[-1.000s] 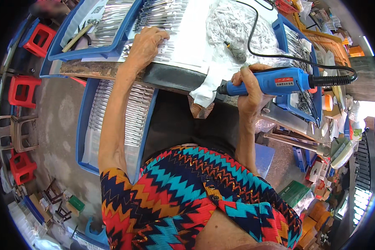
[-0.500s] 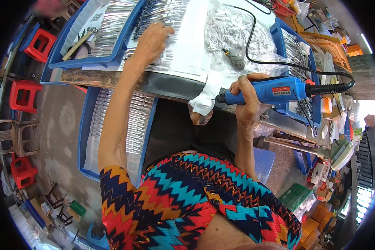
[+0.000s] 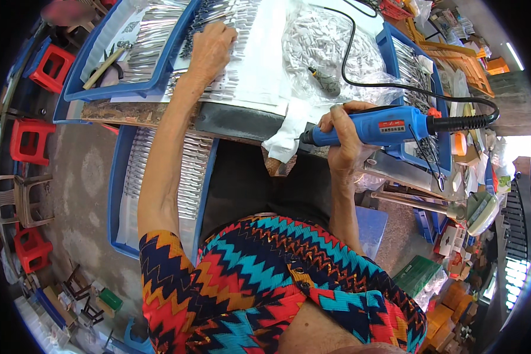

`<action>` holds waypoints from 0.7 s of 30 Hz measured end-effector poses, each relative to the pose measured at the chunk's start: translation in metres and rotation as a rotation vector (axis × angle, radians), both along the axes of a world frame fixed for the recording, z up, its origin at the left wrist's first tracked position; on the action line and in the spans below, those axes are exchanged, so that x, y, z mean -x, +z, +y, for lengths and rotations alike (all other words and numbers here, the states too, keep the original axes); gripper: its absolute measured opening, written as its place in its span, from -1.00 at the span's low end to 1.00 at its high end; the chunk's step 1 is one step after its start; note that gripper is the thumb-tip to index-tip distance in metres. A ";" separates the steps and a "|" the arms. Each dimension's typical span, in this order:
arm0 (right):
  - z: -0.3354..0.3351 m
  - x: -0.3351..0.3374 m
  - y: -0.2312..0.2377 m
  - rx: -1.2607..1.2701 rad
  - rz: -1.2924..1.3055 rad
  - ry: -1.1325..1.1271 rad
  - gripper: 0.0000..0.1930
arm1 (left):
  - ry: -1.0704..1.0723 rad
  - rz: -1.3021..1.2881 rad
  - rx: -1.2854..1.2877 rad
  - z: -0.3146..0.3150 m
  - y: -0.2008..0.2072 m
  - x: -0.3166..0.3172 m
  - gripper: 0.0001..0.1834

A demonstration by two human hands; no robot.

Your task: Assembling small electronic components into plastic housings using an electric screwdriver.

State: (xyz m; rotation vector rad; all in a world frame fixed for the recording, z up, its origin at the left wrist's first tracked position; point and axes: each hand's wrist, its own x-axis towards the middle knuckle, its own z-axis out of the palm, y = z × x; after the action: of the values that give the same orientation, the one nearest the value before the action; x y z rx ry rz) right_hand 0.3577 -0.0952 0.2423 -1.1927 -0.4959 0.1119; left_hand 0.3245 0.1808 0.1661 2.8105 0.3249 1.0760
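My left hand [image 3: 213,52] reaches over rows of slim metal tools [image 3: 224,82] laid on white paper. Its fingers are curled down among them, and anything at the fingertips is hidden. In my right hand [image 3: 345,133] is a blue handheld power tool [image 3: 386,125] with a black nose, held level and pointing left. That nose is close to a white cloth [image 3: 286,138] wrapped over a brown block [image 3: 277,165] at the bench edge. A black cord [image 3: 419,89] runs from the power tool's back end across the bench.
A blue tray [image 3: 124,88] at left holds metal tools and a hammer [image 3: 105,68]. Another blue tray [image 3: 115,230] sits below the bench. A clear bag of small pale pieces [image 3: 330,50] lies beyond my right hand. A lamp [image 3: 482,212] and red stools [image 3: 32,140] stand at the sides.
My left hand has shifted slightly up among the metal tools, and its fingers look more drawn together. The right hand still holds the power tool by the cloth. The whole view has moved slightly.
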 end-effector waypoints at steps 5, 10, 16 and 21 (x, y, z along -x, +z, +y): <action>0.000 -0.002 -0.001 0.007 -0.003 0.011 -0.82 | 0.113 -0.309 -0.015 0.000 0.013 0.013 -0.83; -0.001 -0.001 0.000 0.001 0.007 0.017 -0.83 | 0.071 -0.509 -0.089 -0.028 0.048 0.035 -0.82; -0.001 -0.004 -0.004 0.037 -0.023 -0.020 -0.78 | -0.109 -0.576 0.405 -0.104 0.066 0.062 -0.88; 0.002 -0.007 0.000 0.005 -0.031 -0.003 -0.81 | -0.244 -0.289 1.184 -0.179 0.050 0.082 -0.83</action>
State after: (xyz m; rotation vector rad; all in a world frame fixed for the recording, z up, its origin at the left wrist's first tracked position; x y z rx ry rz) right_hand 0.3644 -0.0935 0.2421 -1.2018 -0.5212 0.0918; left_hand 0.2421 0.0020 0.2159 1.5798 0.3925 0.8018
